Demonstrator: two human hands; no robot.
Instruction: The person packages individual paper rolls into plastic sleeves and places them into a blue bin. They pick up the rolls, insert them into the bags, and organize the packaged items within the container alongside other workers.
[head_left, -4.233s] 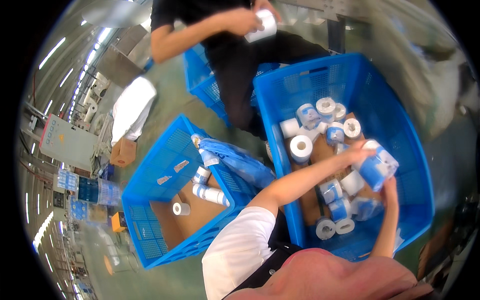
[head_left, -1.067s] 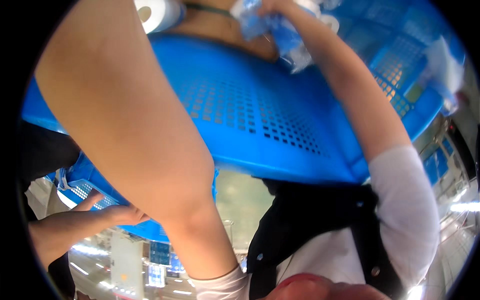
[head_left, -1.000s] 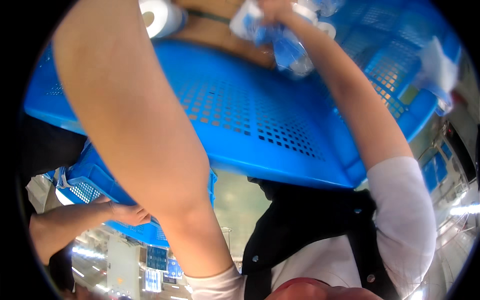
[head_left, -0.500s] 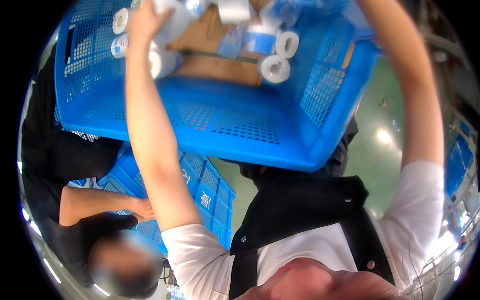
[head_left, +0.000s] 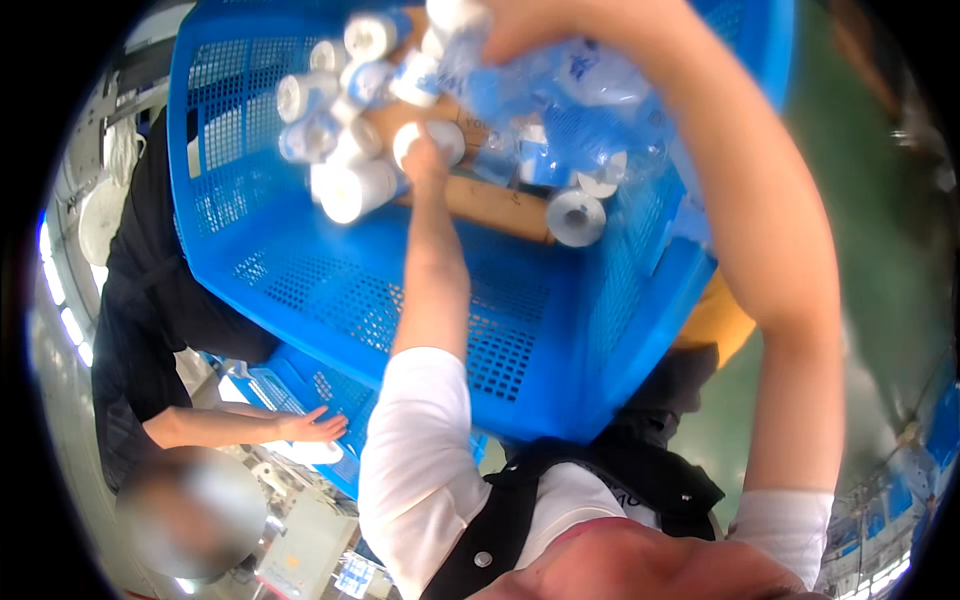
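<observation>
You have both hands over one large blue crate, which takes the upper middle of the frame and has walls full of small holes. Your left hand lies across a white roll, a little above and left of the frame's middle; the roll shows on both sides of your hand. The grip there is on the roll, but because of blur I cannot tell if the fingers are pressed together around it. Your right hand is at the top edge of the frame, just beside another roll and above the clear plastic wrapping with blue print. Of its grip I cannot tell whether it is spread or pinching something, as the fingers are smeared and partly cut off.

Inside the crate, to the left of your left hand, several white and blue rolls lie in a loose group, some of them touching. To the right, one roll with a grey centre turns its round end to the camera, below the wrapping. Brown cardboard lies on the crate bottom, under the rolls.

At the lower left, another person's hand, with open fingers, is over a second blue crate. Green floor shows at the right.
</observation>
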